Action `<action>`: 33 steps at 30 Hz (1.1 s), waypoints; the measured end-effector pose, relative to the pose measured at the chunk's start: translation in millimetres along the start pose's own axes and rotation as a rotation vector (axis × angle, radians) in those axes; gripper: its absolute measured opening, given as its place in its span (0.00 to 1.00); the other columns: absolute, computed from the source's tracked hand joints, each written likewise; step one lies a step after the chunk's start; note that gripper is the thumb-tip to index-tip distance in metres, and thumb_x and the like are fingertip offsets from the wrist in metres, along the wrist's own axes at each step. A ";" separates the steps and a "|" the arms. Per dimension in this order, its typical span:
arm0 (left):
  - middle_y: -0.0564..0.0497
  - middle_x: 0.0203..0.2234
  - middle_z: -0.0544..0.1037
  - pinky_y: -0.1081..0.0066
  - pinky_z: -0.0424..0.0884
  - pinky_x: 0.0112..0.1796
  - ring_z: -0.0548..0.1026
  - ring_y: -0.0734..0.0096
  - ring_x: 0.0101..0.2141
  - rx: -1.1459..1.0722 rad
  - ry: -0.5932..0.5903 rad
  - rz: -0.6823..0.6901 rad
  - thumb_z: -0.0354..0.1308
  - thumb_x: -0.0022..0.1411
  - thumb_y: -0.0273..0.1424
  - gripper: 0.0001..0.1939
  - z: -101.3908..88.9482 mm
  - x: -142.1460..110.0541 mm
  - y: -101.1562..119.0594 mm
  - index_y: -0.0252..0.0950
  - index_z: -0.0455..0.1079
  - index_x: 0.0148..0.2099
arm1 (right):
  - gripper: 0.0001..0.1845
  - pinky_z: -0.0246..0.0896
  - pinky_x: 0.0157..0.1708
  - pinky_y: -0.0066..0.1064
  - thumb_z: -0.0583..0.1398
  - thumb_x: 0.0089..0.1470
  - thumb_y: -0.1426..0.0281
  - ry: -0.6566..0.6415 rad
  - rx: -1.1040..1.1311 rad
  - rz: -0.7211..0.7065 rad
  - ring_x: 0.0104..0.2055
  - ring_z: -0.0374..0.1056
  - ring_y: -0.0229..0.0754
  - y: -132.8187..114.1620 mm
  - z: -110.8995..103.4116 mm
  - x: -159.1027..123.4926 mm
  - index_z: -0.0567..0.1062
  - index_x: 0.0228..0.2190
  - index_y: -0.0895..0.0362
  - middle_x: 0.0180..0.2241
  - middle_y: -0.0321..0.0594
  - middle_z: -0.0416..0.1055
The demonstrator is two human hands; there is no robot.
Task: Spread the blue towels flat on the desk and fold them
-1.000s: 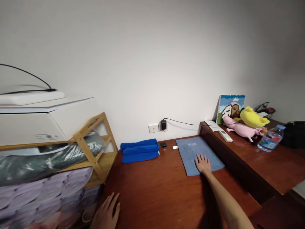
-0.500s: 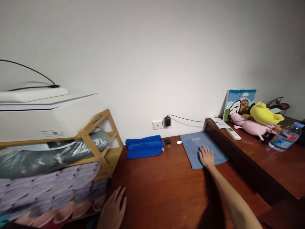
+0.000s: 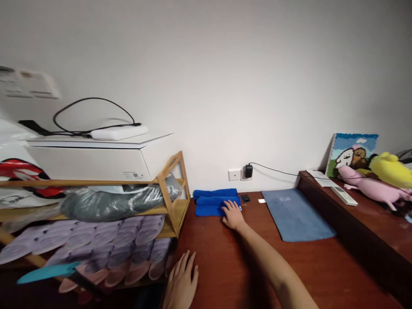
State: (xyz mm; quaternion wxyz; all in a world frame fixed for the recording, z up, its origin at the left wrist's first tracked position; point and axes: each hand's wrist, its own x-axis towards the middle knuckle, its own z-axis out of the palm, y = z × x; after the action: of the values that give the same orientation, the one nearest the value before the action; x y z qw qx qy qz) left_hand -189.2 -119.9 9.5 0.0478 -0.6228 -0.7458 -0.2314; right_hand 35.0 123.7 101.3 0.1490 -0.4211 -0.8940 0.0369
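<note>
Far left there's a wooden rack (image 3: 168, 206) with rows of lilac slippers (image 3: 106, 234). Then the left hand (image 3: 181, 282) rests back-up on the bench (image 3: 219, 266), fingers a little spread. The folded bright blue cloth (image 3: 207, 201) sits at the back by the wall (image 3: 206, 107), with the right hand (image 3: 234, 216) at its right front part, fingers loosely spread, can't tell how hard they're pressing. Further right, a grey-blue cloth (image 3: 299, 216) lies flat.
</note>
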 end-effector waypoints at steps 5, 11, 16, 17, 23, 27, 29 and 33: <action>0.44 0.68 0.73 0.48 0.69 0.65 0.71 0.52 0.66 0.000 -0.010 0.000 0.46 0.72 0.40 0.28 4.2 -5.0 -0.6 0.42 0.72 0.68 | 0.52 0.26 0.73 0.56 0.64 0.57 0.57 -0.096 -0.073 0.145 0.76 0.43 0.63 4.3 22.9 36.4 0.54 0.75 0.60 0.75 0.59 0.52; 0.44 0.69 0.72 0.48 0.66 0.65 0.69 0.52 0.67 -0.013 -0.017 -0.025 0.48 0.72 0.38 0.27 -2.8 -5.1 6.9 0.42 0.71 0.68 | 0.30 0.50 0.65 0.47 0.54 0.68 0.69 -0.058 -0.143 0.165 0.60 0.65 0.56 -6.5 47.8 21.2 0.65 0.68 0.62 0.58 0.58 0.73; 0.42 0.69 0.72 0.49 0.67 0.64 0.70 0.50 0.67 -0.002 -0.036 -0.018 0.46 0.72 0.38 0.28 -8.0 -2.2 10.8 0.39 0.72 0.68 | 0.25 0.56 0.59 0.43 0.51 0.70 0.76 -0.066 -0.163 0.140 0.55 0.68 0.52 -12.5 39.2 -4.2 0.70 0.64 0.55 0.53 0.53 0.75; 0.42 0.68 0.72 0.49 0.67 0.64 0.70 0.50 0.67 -0.003 -0.029 -0.021 0.47 0.71 0.38 0.28 -8.2 -1.9 11.0 0.39 0.72 0.67 | 0.24 0.56 0.58 0.43 0.52 0.70 0.77 -0.066 -0.166 0.129 0.54 0.68 0.51 -13.9 35.7 -10.1 0.71 0.63 0.54 0.51 0.52 0.75; 0.41 0.67 0.74 0.50 0.67 0.64 0.71 0.51 0.66 -0.014 -0.002 -0.010 0.48 0.70 0.37 0.27 -6.3 0.3 10.7 0.40 0.73 0.66 | 0.20 0.57 0.57 0.46 0.53 0.68 0.78 -0.030 -0.192 0.106 0.51 0.70 0.54 -42.6 33.7 -79.2 0.76 0.56 0.55 0.46 0.52 0.77; 0.38 0.63 0.77 0.49 0.66 0.64 0.72 0.50 0.64 -0.069 0.008 0.014 0.47 0.69 0.35 0.25 -20.4 7.3 17.8 0.37 0.76 0.62 | 0.20 0.61 0.52 0.49 0.53 0.67 0.78 -0.015 -0.193 0.192 0.48 0.73 0.58 -79.3 48.2 -146.2 0.77 0.54 0.56 0.43 0.54 0.78; 0.36 0.57 0.81 0.48 0.66 0.63 0.74 0.48 0.60 -0.190 -0.001 0.037 0.48 0.68 0.36 0.23 -33.2 10.1 26.0 0.37 0.79 0.55 | 0.19 0.62 0.50 0.49 0.54 0.65 0.78 -0.043 -0.155 0.247 0.46 0.75 0.58 -99.1 46.1 -176.8 0.78 0.52 0.56 0.42 0.55 0.79; 0.40 0.45 0.83 0.49 0.66 0.62 0.77 0.50 0.53 -0.437 -0.074 0.041 0.51 0.67 0.41 0.16 -48.8 -4.3 54.9 0.41 0.79 0.40 | 0.15 0.65 0.47 0.43 0.59 0.61 0.74 -0.149 0.047 0.334 0.45 0.79 0.56 -127.5 13.0 -224.7 0.80 0.48 0.54 0.44 0.53 0.82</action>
State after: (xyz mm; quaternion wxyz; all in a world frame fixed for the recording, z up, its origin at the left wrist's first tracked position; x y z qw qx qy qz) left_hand -146.6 -137.1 67.0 -0.1113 -0.6414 -0.6663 -0.3636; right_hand 71.6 -129.0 60.4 0.0837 -0.5563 -0.8190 0.1130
